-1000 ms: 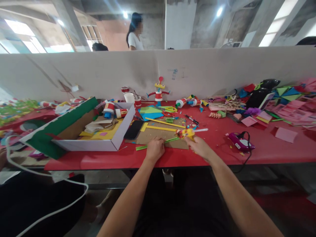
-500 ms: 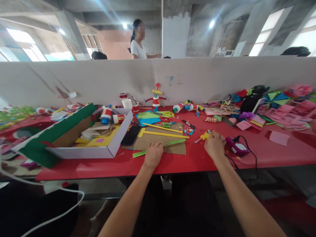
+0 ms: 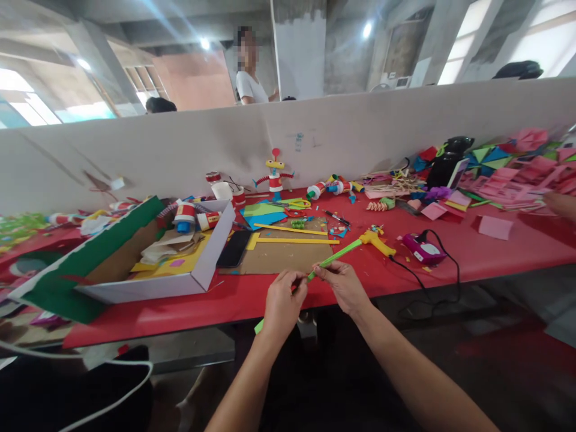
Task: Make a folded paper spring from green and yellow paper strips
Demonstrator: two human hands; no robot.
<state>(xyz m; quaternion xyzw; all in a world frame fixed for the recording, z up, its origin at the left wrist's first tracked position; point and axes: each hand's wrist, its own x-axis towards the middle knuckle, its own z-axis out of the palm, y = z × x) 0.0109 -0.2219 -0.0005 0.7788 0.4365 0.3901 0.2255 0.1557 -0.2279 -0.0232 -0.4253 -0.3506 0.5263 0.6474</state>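
A long green paper strip (image 3: 338,253) slants across the front of the red table, held in both hands. My left hand (image 3: 284,300) is closed on it, and its lower end sticks out below that hand. Just to the right, my right hand (image 3: 344,284) pinches the same strip between thumb and fingers. Near the strip's upper end lies a yellow glue gun (image 3: 378,242) with a black cord. Behind my hands is a brown cardboard sheet (image 3: 288,258) with yellow strips (image 3: 299,241) and a green coil (image 3: 297,224).
A white-and-green box (image 3: 153,292) with cups and paper stands left, beside a black phone (image 3: 234,248). A small robot figure (image 3: 275,180) stands at the back. Right are a purple device (image 3: 423,249) and pink paper (image 3: 495,228). Another person's hand (image 3: 560,205) shows far right.
My right hand has let go of the glue gun and come over to the green strip. My left hand has lifted the strip off the cardboard toward me. The view has tilted and shifted.
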